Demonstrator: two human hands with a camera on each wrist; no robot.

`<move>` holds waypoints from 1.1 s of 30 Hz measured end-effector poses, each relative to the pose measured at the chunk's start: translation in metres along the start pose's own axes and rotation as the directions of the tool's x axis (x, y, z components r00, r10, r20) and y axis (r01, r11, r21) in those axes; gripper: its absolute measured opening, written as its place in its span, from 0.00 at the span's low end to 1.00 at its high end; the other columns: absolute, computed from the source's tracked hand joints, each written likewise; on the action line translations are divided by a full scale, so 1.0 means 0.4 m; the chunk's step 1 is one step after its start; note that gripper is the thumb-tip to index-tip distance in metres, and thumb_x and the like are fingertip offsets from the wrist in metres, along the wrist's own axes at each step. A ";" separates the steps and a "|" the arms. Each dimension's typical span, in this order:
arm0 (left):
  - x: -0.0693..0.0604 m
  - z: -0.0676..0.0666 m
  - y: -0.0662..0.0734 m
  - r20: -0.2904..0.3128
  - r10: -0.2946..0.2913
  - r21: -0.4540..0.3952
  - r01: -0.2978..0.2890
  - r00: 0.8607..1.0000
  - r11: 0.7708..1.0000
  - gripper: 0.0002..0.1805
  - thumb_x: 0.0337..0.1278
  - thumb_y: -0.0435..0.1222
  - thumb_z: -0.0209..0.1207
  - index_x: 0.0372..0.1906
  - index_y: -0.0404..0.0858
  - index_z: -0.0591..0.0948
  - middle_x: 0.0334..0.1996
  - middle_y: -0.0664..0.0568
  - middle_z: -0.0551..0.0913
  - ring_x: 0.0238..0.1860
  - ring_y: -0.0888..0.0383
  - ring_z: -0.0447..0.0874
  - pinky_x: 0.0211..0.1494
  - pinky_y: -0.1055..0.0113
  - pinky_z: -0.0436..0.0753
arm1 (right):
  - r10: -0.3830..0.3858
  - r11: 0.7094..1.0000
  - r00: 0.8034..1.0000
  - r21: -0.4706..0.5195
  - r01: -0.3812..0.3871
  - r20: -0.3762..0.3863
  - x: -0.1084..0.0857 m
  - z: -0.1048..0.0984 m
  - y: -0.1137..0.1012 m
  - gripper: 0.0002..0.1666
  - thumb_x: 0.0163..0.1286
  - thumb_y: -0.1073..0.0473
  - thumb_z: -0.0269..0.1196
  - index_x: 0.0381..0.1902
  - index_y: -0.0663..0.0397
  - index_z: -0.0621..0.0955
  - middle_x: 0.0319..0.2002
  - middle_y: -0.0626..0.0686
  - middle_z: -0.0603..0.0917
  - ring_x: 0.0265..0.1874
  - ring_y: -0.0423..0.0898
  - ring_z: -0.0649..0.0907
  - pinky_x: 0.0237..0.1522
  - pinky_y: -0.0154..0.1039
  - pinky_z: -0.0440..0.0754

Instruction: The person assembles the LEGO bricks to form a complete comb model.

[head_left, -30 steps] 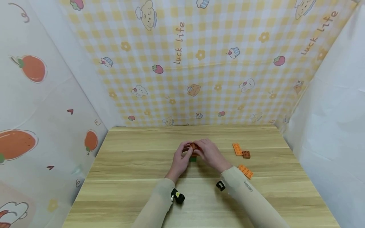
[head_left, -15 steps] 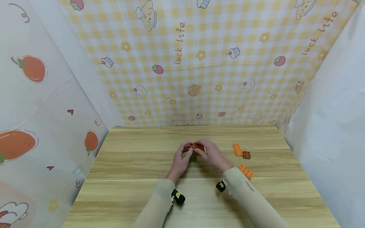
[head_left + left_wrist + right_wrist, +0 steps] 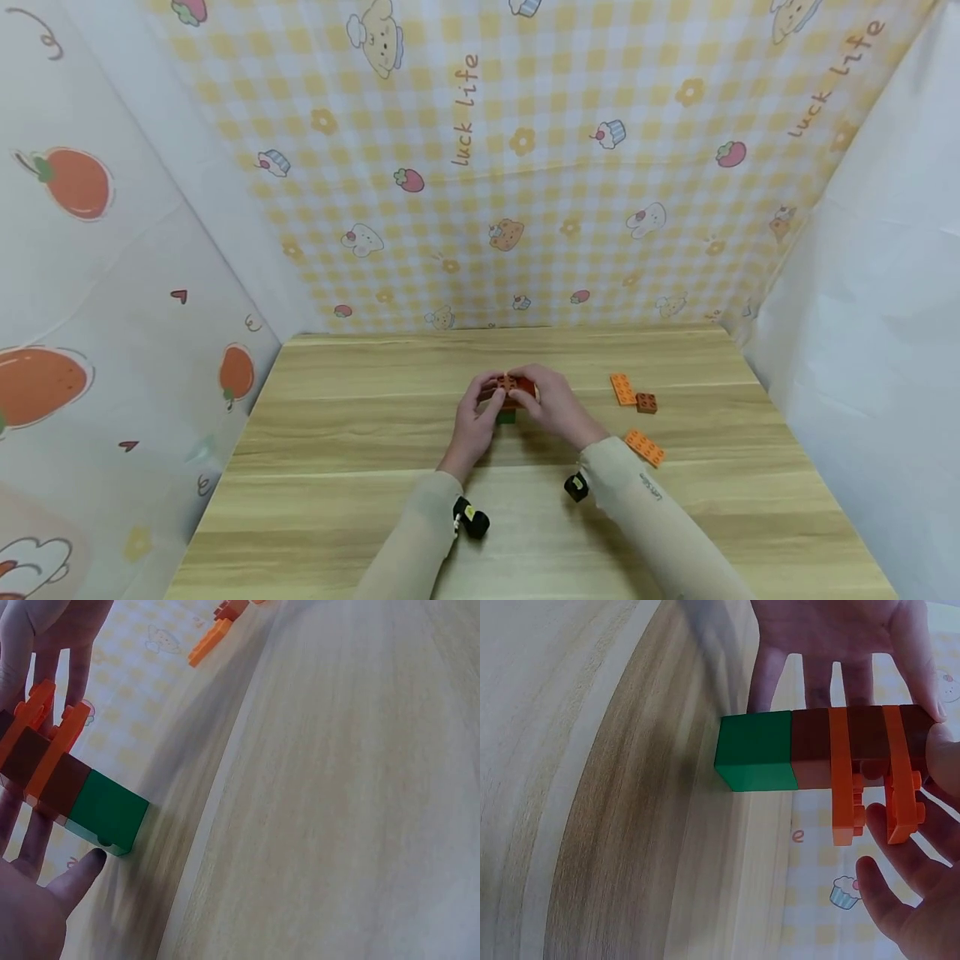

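Note:
A tower of building bricks stands upright on the table, with a green brick [image 3: 754, 751] at its foot. Above it, brown bricks [image 3: 811, 748] alternate with two orange plates [image 3: 841, 776], whose studded ends jut out toward the right hand. A brown brick [image 3: 507, 383] tops the tower. The left hand [image 3: 476, 423] grips the tower from its left side, thumb in front and fingers behind. From the other side, the right hand [image 3: 558, 407] pinches the top brown brick between thumb and forefinger; its other fingers lie near the ends of the orange plates [image 3: 69, 727].
To the right lie a loose orange plate [image 3: 622, 389], a small brown brick [image 3: 647, 402] next to it, and another orange plate [image 3: 644, 447] near the right sleeve. A patterned cloth [image 3: 480, 208] hangs behind the wooden table [image 3: 337, 433].
The right hand has drawn slightly back to the right, uncovering more of the top brown brick and the orange plate under it. The left hand stays in place. The head view has shifted slightly.

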State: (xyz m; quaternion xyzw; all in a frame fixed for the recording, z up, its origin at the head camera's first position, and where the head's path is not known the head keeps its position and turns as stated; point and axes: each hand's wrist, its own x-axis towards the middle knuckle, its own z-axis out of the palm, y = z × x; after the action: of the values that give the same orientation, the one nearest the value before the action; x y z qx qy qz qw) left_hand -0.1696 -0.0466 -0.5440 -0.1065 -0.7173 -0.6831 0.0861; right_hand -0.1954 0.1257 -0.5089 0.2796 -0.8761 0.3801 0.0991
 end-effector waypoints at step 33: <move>-0.011 0.005 0.022 -0.011 -0.001 -0.016 0.001 1.000 1.000 0.19 0.79 0.30 0.53 0.67 0.29 0.75 0.59 0.35 0.80 0.63 0.38 0.77 0.70 0.41 0.72 | 0.080 0.997 0.993 -0.009 -0.080 0.085 -0.010 -0.019 -0.001 0.21 0.78 0.58 0.65 0.65 0.58 0.81 0.58 0.58 0.86 0.57 0.55 0.86 0.58 0.55 0.84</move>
State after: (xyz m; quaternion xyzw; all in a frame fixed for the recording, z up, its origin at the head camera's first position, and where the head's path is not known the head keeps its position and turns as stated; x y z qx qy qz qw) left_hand -0.1631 -0.0446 -0.5367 -0.1030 -0.7114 -0.6894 0.0891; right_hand -0.1924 0.1327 -0.5048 0.2599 -0.8911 0.3689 0.0469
